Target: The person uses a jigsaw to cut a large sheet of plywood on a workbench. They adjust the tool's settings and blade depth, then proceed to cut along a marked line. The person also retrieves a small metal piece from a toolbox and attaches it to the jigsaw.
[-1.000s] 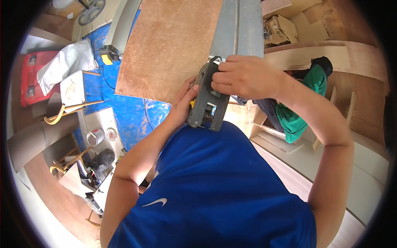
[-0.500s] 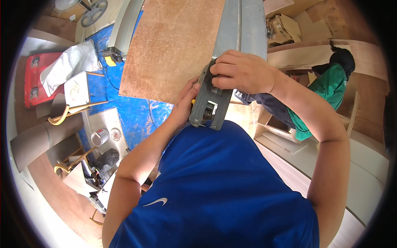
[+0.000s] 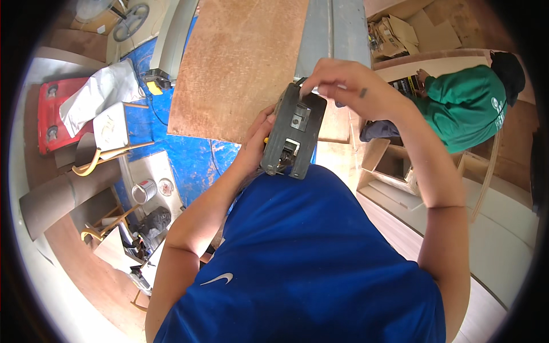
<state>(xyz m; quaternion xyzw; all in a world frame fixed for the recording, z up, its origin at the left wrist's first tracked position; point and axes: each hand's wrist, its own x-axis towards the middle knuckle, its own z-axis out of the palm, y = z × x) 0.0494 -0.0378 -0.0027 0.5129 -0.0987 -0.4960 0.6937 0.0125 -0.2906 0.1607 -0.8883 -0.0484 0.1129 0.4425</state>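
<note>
A power tool that looks like a jigsaw (image 3: 276,143) is turned over in front of my torso, its dark slotted base plate facing up. My left hand (image 3: 257,143) is wrapped round its left side; most of those fingers are hidden beneath the tool. Over the far right corner of the plate hovers my right hand (image 3: 350,88), fingers curled and thumb drawn in. Its fingertips are slightly blurred, and anything pinched in them is too small to make out. A square metal fitting and an open cutout show on the plate.
Just beyond the tool, a brown wooden board (image 3: 234,68) lies over a grey work surface (image 3: 347,40). A co-worker in a green top (image 3: 469,106) bends at the right beside wooden boxes (image 3: 392,160). Blue sheeting (image 3: 191,151), a chair (image 3: 111,128) and a can (image 3: 144,191) are at left.
My right hand has lifted off the base plate toward its far right corner, uncovering the metal fitting. The left hand keeps its hold. The co-worker has shifted right, and a hand now shows.
</note>
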